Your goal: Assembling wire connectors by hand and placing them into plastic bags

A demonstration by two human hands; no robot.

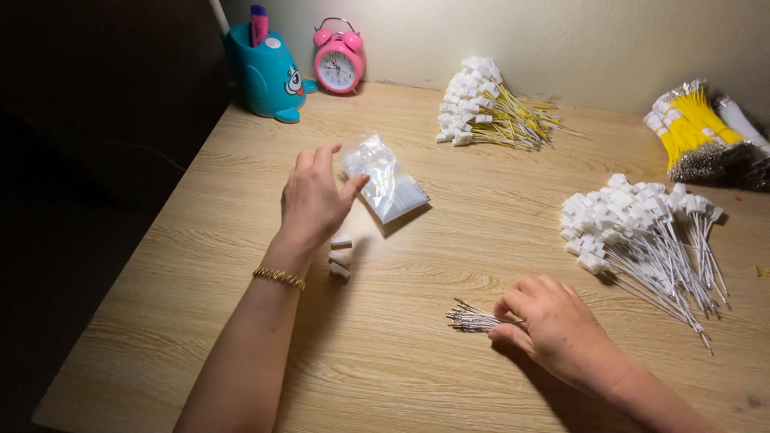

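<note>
Currently sorting: left hand (314, 199), fingers released, reaches for the clear bag (383, 178); right hand (553, 325) pinches the wire bundle (473, 320), awaiting connectors.

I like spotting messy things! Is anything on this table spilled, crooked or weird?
Nothing looks spilled or broken. Three small white plugs lie loose beside the left hand, apart from the big white pile. The clear plastic bag lies at a slant. The right hand holds a thin wire bundle.

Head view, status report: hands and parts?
Left hand open, touching clear bag. Right hand pinching small wire bundle. White connectors by left wrist; nothing blocking.
</note>
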